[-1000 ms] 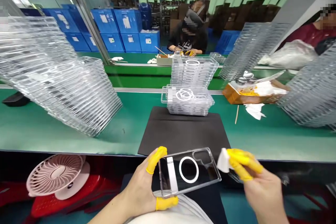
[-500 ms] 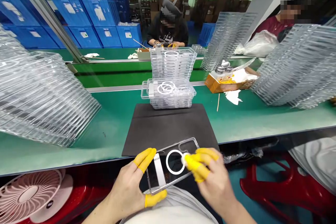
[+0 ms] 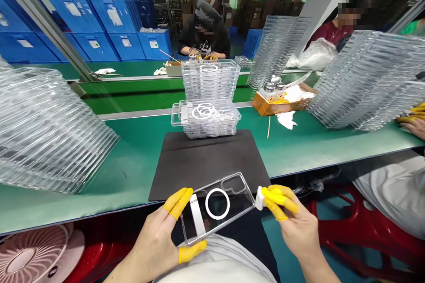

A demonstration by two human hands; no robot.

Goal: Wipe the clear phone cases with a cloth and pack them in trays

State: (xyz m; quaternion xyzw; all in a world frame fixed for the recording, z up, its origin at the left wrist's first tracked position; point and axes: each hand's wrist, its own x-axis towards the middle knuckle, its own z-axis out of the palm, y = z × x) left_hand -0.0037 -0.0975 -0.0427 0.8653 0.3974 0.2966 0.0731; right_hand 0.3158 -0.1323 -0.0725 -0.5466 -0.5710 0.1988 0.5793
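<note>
A clear phone case with a white ring and a white strip on its back is tilted above my lap. My left hand grips it by its left end, thumb below and fingers above, in yellow finger cots. In my right hand, also with yellow cots, a small white pad is pinched at the case's right end. Whether the pad touches the case's edge I cannot tell. Just beyond lies a black mat on the green bench.
Clear cases in stacks stand behind the mat, with tall leaning stacks at left and right. An orange-brown box holds small jars and tissue. A pink fan is lower left. A co-worker's gloved hand shows far right.
My right hand has moved right with the white pad, from the ring to beyond the case's right end. My left hand still holds the case. The view has shifted slightly.
</note>
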